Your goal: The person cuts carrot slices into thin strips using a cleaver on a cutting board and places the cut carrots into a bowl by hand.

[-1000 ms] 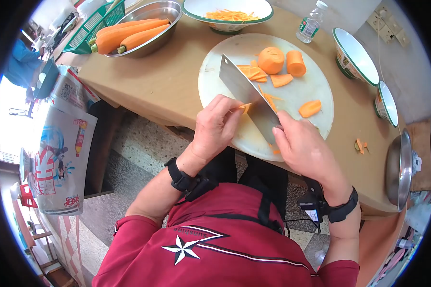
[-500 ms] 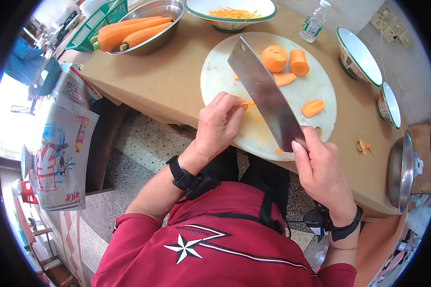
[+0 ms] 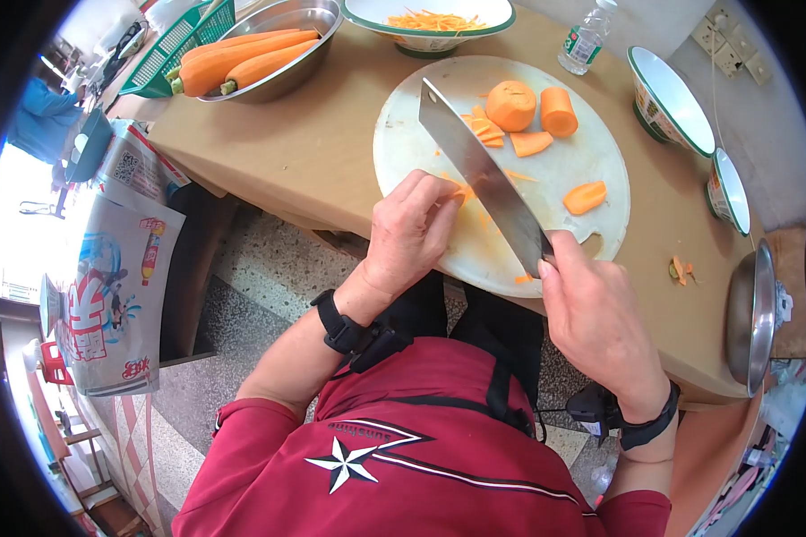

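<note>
My right hand point(image 3: 595, 313) is closed round the handle of a broad cleaver point(image 3: 482, 170), whose blade slants up and left over the white cutting board point(image 3: 591, 116). My left hand point(image 3: 409, 231) is closed at the board's near left side, its fingertips on carrot slices point(image 3: 459, 191) beside the blade; the hand partly hides them. Beyond the blade lie several cut carrot slices point(image 3: 484, 131), a thick carrot chunk point(image 3: 511, 106), a shorter carrot piece point(image 3: 558, 112) and a flat wedge point(image 3: 531, 143). Another carrot piece point(image 3: 585, 198) rests alone at the right.
A steel bowl point(image 3: 318, 54) of whole carrots point(image 3: 246, 63) sits back left, near a green basket point(image 3: 166, 63). Behind the board is a bowl point(image 3: 376, 22) of carrot shreds. A water bottle point(image 3: 587, 38), enamel bowls point(image 3: 672, 98) and carrot scraps point(image 3: 681, 270) are on the right.
The cleaver has turned so its blade shows narrower, uncovering carrot slices behind it. My right hand has shifted slightly up and left. My left hand stays almost in place.
</note>
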`<action>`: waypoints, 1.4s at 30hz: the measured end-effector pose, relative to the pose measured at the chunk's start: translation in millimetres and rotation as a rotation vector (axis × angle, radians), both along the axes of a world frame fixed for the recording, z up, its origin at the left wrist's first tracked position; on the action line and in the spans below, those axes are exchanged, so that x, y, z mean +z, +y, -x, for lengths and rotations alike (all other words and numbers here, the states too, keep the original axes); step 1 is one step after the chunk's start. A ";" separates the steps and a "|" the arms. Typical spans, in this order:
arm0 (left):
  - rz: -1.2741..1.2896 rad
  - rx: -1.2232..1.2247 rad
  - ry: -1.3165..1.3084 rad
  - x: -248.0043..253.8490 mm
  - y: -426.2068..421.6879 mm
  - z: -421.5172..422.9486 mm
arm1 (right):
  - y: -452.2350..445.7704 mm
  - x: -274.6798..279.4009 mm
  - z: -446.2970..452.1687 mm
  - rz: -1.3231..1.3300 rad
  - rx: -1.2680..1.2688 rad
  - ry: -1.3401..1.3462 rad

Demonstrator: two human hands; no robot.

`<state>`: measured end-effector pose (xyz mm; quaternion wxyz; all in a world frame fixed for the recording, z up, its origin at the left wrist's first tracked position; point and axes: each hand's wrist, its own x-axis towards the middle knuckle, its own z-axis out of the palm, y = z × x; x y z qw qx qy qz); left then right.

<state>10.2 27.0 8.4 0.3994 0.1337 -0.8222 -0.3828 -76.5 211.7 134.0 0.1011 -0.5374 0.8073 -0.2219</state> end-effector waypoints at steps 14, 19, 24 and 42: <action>0.025 0.009 0.012 -1.8 -0.9 -1.6 | -26.3 -25.1 20.8 -0.119 0.015 -0.024; 0.034 0.010 0.022 -2.7 -1.5 -2.0 | -27.4 -27.9 26.1 -0.056 0.058 -0.010; 0.026 0.003 0.040 -3.6 -1.8 -2.4 | -3.1 -8.0 10.9 -0.005 -0.037 -0.097; 0.062 0.032 0.021 -3.6 -0.8 -0.7 | -5.6 -5.4 4.8 -0.044 -0.002 -0.026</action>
